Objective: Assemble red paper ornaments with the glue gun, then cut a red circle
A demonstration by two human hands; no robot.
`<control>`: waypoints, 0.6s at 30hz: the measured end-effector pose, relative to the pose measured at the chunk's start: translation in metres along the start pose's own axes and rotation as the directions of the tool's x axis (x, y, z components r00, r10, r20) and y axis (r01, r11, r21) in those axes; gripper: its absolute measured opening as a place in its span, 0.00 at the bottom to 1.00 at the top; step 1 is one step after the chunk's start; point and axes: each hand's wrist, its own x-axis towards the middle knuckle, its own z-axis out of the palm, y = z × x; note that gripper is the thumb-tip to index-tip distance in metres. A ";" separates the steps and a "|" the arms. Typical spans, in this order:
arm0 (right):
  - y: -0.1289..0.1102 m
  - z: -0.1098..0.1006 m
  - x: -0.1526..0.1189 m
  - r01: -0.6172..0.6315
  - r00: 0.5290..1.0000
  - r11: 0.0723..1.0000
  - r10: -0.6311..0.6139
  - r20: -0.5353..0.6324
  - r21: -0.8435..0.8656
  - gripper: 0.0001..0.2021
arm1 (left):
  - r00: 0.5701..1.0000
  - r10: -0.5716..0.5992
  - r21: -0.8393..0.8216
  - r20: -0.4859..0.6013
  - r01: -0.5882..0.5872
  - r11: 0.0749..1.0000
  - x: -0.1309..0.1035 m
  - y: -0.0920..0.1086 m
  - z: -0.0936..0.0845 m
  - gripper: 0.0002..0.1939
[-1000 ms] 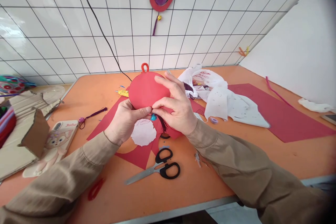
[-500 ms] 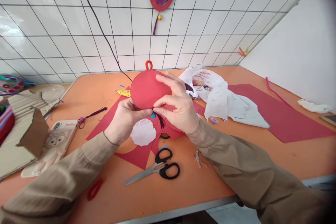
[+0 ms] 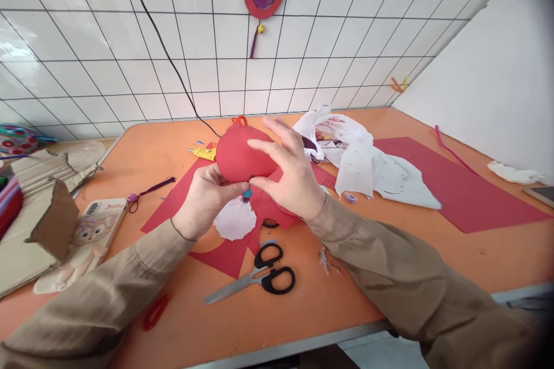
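Note:
Both hands hold a red paper disc [image 3: 242, 153] above the table, tilted away at its top, where a fuzzy orange-red loop [image 3: 241, 121] sticks up. My left hand [image 3: 202, 196] grips the disc's lower left edge, thumb in front and fingers behind. My right hand [image 3: 288, 170] presses its thumb at the bottom edge, with other fingers spread over the disc's right side. From that bottom edge hangs a blue bead [image 3: 247, 192] with a dark tassel, mostly hidden. Below the hands lie a white paper circle [image 3: 236, 220] and black-handled scissors [image 3: 264, 277].
Red paper pieces [image 3: 223, 259] lie under the hands. A yellow glue gun [image 3: 205, 153] is behind my left hand. Left are a purple tassel [image 3: 158, 185], a phone case [image 3: 97, 225] and cardboard [image 3: 56, 216]. A white plastic bag [image 3: 359, 167] and red sheet [image 3: 459, 196] lie right.
The disc's top has tipped back, so it looks flatter and its loop sits lower. My right hand's fingers have opened out, and the tassel shows less.

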 end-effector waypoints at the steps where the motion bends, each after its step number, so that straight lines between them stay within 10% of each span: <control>1: 0.001 0.000 0.000 -0.026 1.000 1.000 0.026 0.016 0.011 0.27 | 1.000 -0.002 -0.005 0.007 0.002 1.000 0.000 -0.001 0.000 0.13; 12: 0.006 0.004 0.001 -0.460 0.877 0.865 0.408 0.254 0.199 0.53 | 0.999 0.026 0.001 0.048 -0.026 1.000 0.006 -0.015 -0.009 0.16; 18: -0.005 0.000 0.008 -0.503 0.858 0.833 0.451 0.246 0.228 0.60 | 0.993 0.119 0.044 0.028 -0.120 0.992 0.005 -0.018 -0.008 0.13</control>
